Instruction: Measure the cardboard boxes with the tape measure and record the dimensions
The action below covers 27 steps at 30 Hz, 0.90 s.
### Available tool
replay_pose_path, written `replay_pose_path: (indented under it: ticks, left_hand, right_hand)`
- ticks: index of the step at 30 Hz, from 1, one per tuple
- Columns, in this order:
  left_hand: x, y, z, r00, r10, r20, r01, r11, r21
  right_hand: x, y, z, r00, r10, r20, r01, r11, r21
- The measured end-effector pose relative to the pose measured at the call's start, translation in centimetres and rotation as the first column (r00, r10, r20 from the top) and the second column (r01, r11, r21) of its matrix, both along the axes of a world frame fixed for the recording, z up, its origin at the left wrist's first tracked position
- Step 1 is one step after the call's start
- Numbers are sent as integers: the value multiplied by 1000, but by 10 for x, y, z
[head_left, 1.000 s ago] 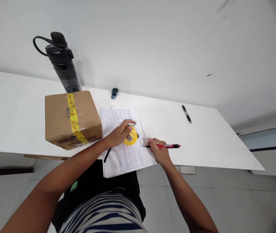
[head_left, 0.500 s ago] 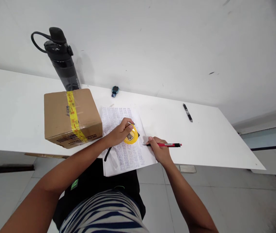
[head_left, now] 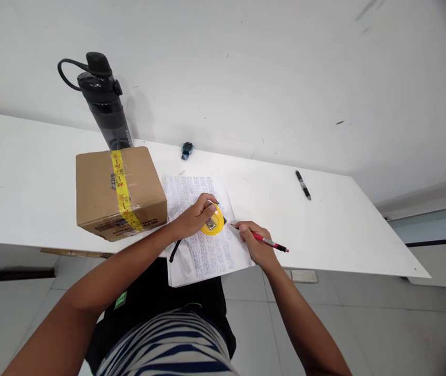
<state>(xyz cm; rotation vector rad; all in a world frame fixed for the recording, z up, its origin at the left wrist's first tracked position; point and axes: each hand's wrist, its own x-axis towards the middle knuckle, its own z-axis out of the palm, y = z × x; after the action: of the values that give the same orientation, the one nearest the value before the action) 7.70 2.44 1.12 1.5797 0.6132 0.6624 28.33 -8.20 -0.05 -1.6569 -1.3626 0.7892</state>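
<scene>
My left hand (head_left: 194,215) grips a yellow tape measure (head_left: 214,222) that rests on a printed sheet of paper (head_left: 203,250) at the near edge of the white table (head_left: 325,224). A black strap hangs from the tape measure past my wrist. My right hand (head_left: 255,241) is closed on a red pen (head_left: 269,242), its tip pointing left at the paper's right edge, close to the tape measure.
A cardboard box (head_left: 119,190) with yellow tape sits left of the paper, and a black water bottle (head_left: 105,104) stands behind it against the wall. A small blue watch (head_left: 186,150) lies at the back. A black pen (head_left: 302,184) lies to the right.
The red pen has tilted: its rear end dropped toward me and its tip moved up and left toward the tape measure. My left hand stays on the tape measure.
</scene>
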Motion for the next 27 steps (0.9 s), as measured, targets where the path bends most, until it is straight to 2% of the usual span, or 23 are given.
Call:
replay_pose_path:
  ticks: [4,10,17,20,22,24,27]
  left_hand:
    - [0,0,-2,1000,-8,6,8,1000,11]
    - [-1,0,-1,1000,-3,0,3,1000,-1]
    - [0,-1,2,1000,3,6,-3,1000,-4]
    - [-1,-1,1,998,54,30,-54,998,10]
    - [-2,0,-1,990,123,70,-126,991,51]
    - [-5,-1,-1,974,205,99,-219,964,151]
    - [-13,-7,9,941,304,151,-339,868,363]
  right_hand:
    - [-4,2,2,1000,-15,14,15,999,45]
    - [-4,6,-6,992,44,-116,-38,998,50]
    - [0,9,-15,991,58,-121,-52,997,49]
    - [-2,10,-15,994,42,-103,-37,998,48]
    - [-4,11,-13,998,13,-67,-10,999,43]
    - [-7,11,-11,1000,2,-11,-2,999,45]
    - [-10,11,-8,990,68,122,-75,996,57]
